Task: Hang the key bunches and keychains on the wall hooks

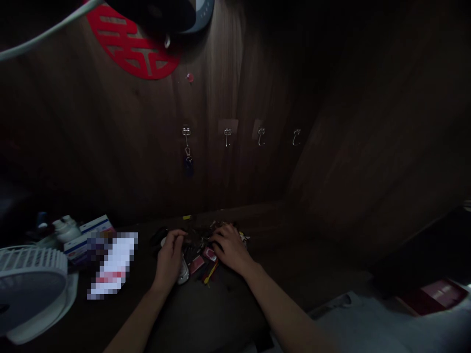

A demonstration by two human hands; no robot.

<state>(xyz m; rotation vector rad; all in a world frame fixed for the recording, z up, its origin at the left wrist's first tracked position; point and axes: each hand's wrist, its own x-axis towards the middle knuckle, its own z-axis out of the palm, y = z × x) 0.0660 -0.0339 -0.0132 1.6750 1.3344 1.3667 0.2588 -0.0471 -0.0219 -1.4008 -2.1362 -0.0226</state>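
Note:
A jumbled pile of keys and small items lies on the dark tabletop by the wall, dim and hard to tell apart. My left hand is at the pile's left side, fingers curled with thumb and forefinger close together; whatever is between them is too dark to name. My right hand rests over the right side of the pile, palm down, fingers bent but apart. Between the hands are a red tag, a smaller red-and-white tag and a yellow strip. A silvery rounded object shows beside my left hand.
Metal hooks line the wooden wall; a dark blue key fob hangs from the leftmost. At left stand a white fan, boxes and a white bottle. A red booklet lies at right.

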